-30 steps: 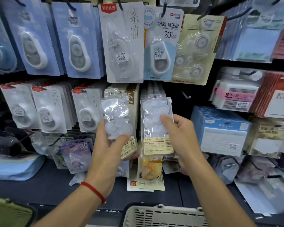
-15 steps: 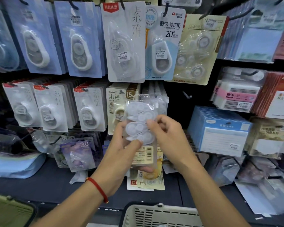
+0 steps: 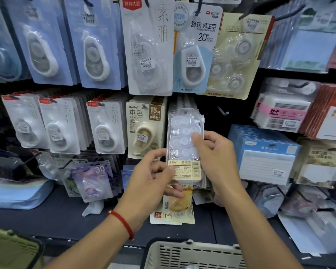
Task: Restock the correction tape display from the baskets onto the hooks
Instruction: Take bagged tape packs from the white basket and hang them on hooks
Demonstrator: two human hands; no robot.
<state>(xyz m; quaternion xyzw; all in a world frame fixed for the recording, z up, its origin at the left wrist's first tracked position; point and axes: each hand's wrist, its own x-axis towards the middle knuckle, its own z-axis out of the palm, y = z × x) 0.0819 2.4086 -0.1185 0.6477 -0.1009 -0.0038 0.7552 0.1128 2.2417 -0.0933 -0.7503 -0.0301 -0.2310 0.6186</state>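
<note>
Both my hands hold a stack of clear correction tape packs (image 3: 182, 136) with a yellow label at the bottom, upright in front of the middle row of hooks. My left hand (image 3: 151, 181) pinches the label end from below left, thumb on the front. My right hand (image 3: 215, 158) grips the right edge, fingertips on the clear bubbles. The packs' hang hole sits near the top, level with more identical packs (image 3: 199, 113) hanging behind. A beige basket (image 3: 192, 253) stands below my arms at the bottom edge.
Carded correction tapes fill the hooks: blue cards (image 3: 97, 45) and a white card (image 3: 147, 45) above, white cards (image 3: 105, 127) and a beige 15M card (image 3: 145, 129) at mid row. A bare hook (image 3: 223, 111) juts right of the packs. A green basket (image 3: 10, 249) is at lower left.
A second ago each hand held one pack apart. They were brought together into one stack, which has now moved right and up, in front of the packs hanging on the hook.
</note>
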